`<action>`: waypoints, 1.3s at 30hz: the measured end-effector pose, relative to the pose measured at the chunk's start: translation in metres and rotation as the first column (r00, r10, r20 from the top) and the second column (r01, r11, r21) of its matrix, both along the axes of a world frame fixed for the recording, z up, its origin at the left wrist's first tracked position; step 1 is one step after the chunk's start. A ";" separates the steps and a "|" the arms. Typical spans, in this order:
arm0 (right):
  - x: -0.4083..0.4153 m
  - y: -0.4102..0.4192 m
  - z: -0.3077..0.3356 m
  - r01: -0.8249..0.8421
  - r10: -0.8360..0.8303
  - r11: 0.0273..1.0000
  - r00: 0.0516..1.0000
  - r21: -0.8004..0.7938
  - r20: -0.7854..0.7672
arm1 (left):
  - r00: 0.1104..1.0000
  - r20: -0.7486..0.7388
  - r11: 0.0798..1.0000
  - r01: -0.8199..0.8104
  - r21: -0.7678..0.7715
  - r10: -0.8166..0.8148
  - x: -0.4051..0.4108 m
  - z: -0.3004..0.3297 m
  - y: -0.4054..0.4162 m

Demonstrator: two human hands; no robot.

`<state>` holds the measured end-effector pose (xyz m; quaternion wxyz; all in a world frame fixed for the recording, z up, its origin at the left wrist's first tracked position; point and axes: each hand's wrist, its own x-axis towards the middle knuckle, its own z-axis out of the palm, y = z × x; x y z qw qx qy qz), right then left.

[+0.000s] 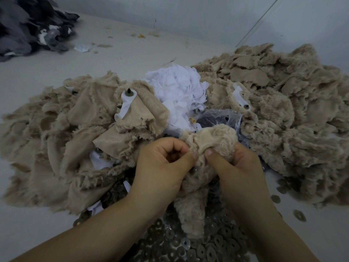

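Beige plush piece (209, 140) bunched in both hands, centre, above washer heap (188, 246) at 6 o'clock.
Soft, light, floppy, not slick; take at bunched edge; right hand (239, 167) pinches it thumb-to-fingers; left hand (162, 163) prob. nips its edge, tips hidden; 1 piece held; 2 beige heaps (47, 138) at 9 & 3; 1 white scrap heap (177, 87) at 12.

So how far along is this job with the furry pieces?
Hard to count, but some looks done: a piece on the left pile already carries a white patch with a dark stud. In hand: the left hand and right hand both pinch one beige fur piece. Probably left: the big fur heap at right, with loose white scraps and many washers unused.
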<state>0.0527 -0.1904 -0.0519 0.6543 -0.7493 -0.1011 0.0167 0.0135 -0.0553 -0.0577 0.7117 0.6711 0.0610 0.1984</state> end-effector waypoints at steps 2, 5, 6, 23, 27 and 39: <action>0.001 0.000 0.002 -0.037 0.037 0.999 0.999 0.009 0.015 | 1.000 0.004 1.000 -0.001 0.011 0.001 -0.001 -0.001 -0.001; 0.000 0.002 0.004 -0.121 0.122 0.992 0.993 0.028 -0.013 | 1.000 0.004 1.000 -0.002 -0.001 0.002 0.000 -0.004 -0.001; 0.000 0.002 0.003 -0.147 0.148 0.988 0.988 0.040 -0.037 | 1.000 -0.002 1.000 -0.001 -0.022 0.001 0.001 -0.004 -0.001; 0.002 0.008 0.013 -0.018 0.445 0.793 0.699 0.609 -0.560 | 0.999 -0.038 0.997 0.030 -0.074 -0.033 -0.002 -0.005 -0.004; -0.002 0.010 0.014 -0.119 0.439 0.829 0.745 0.547 -0.503 | 0.999 -0.032 0.998 0.024 -0.061 -0.026 -0.001 -0.004 -0.004; -0.001 0.010 0.018 0.032 0.460 0.794 0.621 0.607 -0.634 | 0.982 -0.100 0.927 0.113 -0.358 -0.159 -0.002 0.002 -0.003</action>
